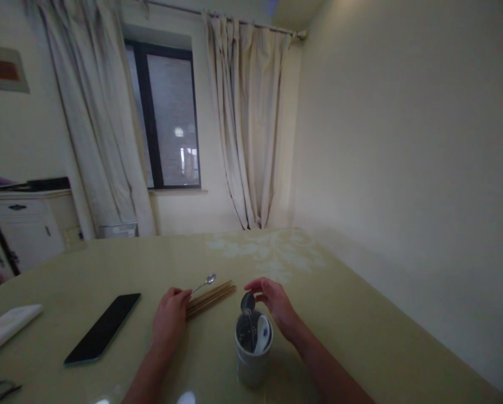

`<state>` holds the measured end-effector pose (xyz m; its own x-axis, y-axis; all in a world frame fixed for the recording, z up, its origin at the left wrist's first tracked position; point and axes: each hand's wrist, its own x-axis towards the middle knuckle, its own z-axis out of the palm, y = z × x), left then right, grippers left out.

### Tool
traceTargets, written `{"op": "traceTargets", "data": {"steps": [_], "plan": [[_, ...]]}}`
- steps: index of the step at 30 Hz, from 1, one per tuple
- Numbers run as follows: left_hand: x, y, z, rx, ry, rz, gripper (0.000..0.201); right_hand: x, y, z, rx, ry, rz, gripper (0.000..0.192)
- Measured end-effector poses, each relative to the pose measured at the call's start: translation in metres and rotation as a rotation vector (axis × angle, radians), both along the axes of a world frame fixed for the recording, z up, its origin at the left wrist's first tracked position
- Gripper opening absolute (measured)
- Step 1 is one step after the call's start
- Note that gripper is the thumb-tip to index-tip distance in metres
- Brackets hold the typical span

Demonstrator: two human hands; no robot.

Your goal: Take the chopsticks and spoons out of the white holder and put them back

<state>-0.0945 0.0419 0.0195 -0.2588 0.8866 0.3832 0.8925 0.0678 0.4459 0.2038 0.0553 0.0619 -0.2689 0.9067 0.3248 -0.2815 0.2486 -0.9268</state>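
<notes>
Beside the grey cup (251, 359), already with two spoons (257, 334) inside: right hand (277, 306) pinching one spoon's bowl above the rim, left hand (170, 317) gripping a small spoon (204, 283) over the chopsticks (211, 298), both left of cup, not yet placed.

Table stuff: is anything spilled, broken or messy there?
Nothing stands out. The chopsticks lie bundled flat on the table, the cup stands upright, and the phone lies flat. The left hand holds a small spoon; the right hand holds another spoon over the cup.
</notes>
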Motion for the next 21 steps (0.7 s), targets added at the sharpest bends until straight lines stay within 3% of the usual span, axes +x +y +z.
{"op": "traceTargets", "data": {"steps": [4,7,10,13,16,19,21], "plan": [[-0.008,0.003,-0.009,-0.067,0.073,0.026,0.043,-0.001,-0.009,0.005,-0.057,-0.042,0.120,0.047],[-0.008,0.007,-0.015,-0.069,0.075,0.020,0.045,-0.003,-0.015,0.009,-0.091,-0.036,0.128,0.036],[-0.010,0.009,-0.017,-0.075,0.044,0.018,0.043,-0.002,-0.016,0.014,-0.013,-0.016,0.096,0.031],[-0.011,0.009,-0.015,-0.085,0.041,0.032,0.040,0.003,-0.009,0.019,0.049,0.097,-0.026,0.030],[-0.009,0.007,-0.012,-0.106,0.067,0.070,0.038,0.011,0.004,0.020,-0.026,0.331,-0.258,0.031],[-0.005,0.005,-0.010,-0.117,0.098,0.089,0.038,0.018,0.020,0.010,-0.129,0.478,-0.441,0.038],[-0.003,0.003,-0.009,-0.131,0.113,0.075,0.039,0.019,0.028,-0.002,-0.181,0.467,-0.479,0.040]]}}
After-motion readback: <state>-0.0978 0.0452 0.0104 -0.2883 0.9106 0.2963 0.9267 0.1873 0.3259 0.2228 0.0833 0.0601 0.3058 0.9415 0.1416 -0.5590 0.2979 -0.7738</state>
